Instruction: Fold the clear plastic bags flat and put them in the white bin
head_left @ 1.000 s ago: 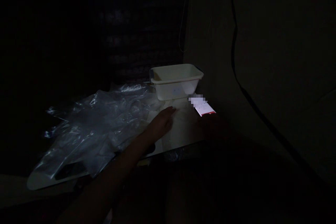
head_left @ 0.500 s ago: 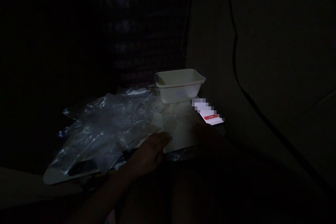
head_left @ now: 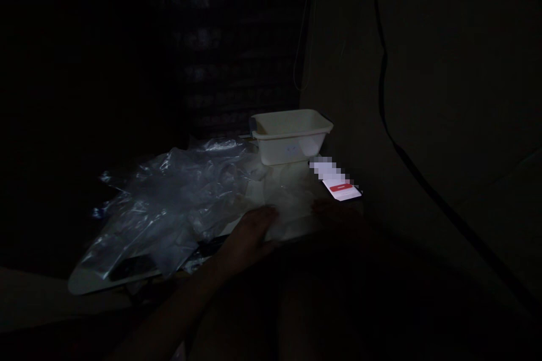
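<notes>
1. Left hand rests flat, fingers loose and gripping nothing, at the near edge of the pale tabletop, touching or just over it. Right hand is lost in the dark near the table's right corner; I cannot tell its state.
2. Crumpled clear plastic sheet lies just left of the left hand. Risk, as I judge it: a blind sweep in this light snags the sheet and drags it off.
3. Lit phone sits to the right of the hand, near the table's right edge; a nudge could tip it off.
4. White tub stands beyond the hand; a tugged sheet may shift it.
</notes>
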{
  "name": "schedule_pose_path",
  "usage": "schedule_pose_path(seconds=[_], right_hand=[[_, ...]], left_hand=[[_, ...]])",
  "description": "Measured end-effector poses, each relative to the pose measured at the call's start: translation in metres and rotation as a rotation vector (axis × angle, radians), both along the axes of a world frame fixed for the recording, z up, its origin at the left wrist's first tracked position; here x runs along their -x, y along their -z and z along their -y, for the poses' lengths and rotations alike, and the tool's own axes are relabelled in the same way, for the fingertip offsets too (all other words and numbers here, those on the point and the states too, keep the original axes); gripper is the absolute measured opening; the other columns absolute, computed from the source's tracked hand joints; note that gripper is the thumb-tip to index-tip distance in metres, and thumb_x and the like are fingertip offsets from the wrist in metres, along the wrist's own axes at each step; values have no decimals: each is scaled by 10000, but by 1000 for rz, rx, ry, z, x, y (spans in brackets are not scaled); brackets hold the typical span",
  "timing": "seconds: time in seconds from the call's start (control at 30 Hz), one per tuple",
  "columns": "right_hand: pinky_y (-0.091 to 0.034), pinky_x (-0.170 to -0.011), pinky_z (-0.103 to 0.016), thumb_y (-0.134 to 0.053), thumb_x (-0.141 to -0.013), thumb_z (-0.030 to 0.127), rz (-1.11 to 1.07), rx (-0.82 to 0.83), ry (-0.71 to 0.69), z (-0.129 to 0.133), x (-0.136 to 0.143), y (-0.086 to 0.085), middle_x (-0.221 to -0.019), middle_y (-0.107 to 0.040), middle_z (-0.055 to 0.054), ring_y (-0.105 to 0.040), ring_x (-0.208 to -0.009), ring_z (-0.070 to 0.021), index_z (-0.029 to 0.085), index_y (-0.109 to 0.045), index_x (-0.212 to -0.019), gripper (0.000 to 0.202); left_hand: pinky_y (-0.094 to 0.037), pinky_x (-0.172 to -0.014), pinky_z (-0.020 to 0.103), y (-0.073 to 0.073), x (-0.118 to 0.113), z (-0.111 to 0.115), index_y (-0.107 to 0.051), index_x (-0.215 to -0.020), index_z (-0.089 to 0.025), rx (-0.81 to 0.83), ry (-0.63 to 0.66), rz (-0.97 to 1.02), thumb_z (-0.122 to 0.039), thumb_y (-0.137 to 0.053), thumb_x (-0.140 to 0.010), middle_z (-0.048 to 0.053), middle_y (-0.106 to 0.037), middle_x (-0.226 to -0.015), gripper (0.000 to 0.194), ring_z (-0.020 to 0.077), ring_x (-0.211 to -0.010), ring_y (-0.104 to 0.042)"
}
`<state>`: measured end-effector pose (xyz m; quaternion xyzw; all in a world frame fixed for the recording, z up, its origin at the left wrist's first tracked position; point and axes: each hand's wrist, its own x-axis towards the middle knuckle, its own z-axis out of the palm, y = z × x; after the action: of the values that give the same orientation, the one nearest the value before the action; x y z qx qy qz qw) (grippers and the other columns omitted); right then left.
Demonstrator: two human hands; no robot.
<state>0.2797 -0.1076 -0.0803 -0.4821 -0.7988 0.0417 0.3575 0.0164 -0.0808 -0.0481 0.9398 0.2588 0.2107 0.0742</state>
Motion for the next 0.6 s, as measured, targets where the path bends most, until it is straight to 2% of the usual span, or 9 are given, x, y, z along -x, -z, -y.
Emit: schedule_pose_path(seconds=[0.1,0.17,0.23,0.33,0.4,0.47,0.53,0.6], right_hand=[[-439,-832,-348,-303,-805,452,34,55,-68,1,-9,4,-991,-614,-56,-532,-975,-183,247,-611,-955,400],[-422,-849,-345,-338,-790,421,106,110,-68,3,-14,4,-1023,-601,-40,-505,-1017,-185,264,-583,-1010,365],[-423,-835,-362,-357,-778,353,166,127,-17,5,-17,-2,-1036,-594,-34,-508,-1008,-192,272,-554,-1056,350],[-421,-796,-386,-345,-755,241,212,48,112,0,-14,-22,-1007,-603,-55,-526,-952,-207,228,-565,-1044,363],[-420,-750,-362,-343,-753,208,252,21,223,-10,-6,-38,-901,-635,-53,-554,-853,-194,207,-611,-941,328],[-404,-725,-345,-366,-764,246,323,35,276,-25,7,-51,-844,-650,-56,-562,-805,-194,195,-635,-860,290],[-386,-735,-321,-396,-767,276,346,79,314,-42,24,-58,-860,-651,-54,-563,-808,-182,188,-634,-846,265],[-382,-733,-296,-450,-749,318,337,149,317,-59,42,-57,-841,-656,-51,-570,-788,-169,179,-616,-901,265]], left_hand=[[-396,-870,364,-1,-5,-3,-511,-1038,-128,0,32,36,-183,-415,-791,114,-541,-1108,270,194,-1049,-464],[-404,-858,356,-3,-6,-4,-541,-979,-138,-7,56,57,-145,-380,-797,98,-570,-1065,243,179,-1010,-492],[-412,-848,353,-4,-6,-5,-555,-943,-145,-4,71,61,-141,-375,-798,86,-587,-1032,231,173,-981,-511],[-410,-854,344,-2,-4,-6,-559,-937,-147,16,73,42,-151,-392,-796,76,-593,-1018,218,167,-977,-512],[-402,-868,334,0,-4,-6,-541,-989,-149,35,56,34,-146,-403,-792,73,-575,-1058,240,160,-1002,-498],[-396,-879,328,1,-6,-6,-504,-1060,-152,49,39,25,-142,-413,-787,74,-545,-1112,288,158,-1034,-478],[-388,-889,328,1,-7,-6,-478,-1097,-150,45,41,12,-138,-416,-784,77,-525,-1140,320,161,-1049,-467],[-385,-891,323,1,-9,-6,-486,-1081,-145,23,57,5,-132,-407,-787,81,-530,-1127,305,160,-1034,-475]])
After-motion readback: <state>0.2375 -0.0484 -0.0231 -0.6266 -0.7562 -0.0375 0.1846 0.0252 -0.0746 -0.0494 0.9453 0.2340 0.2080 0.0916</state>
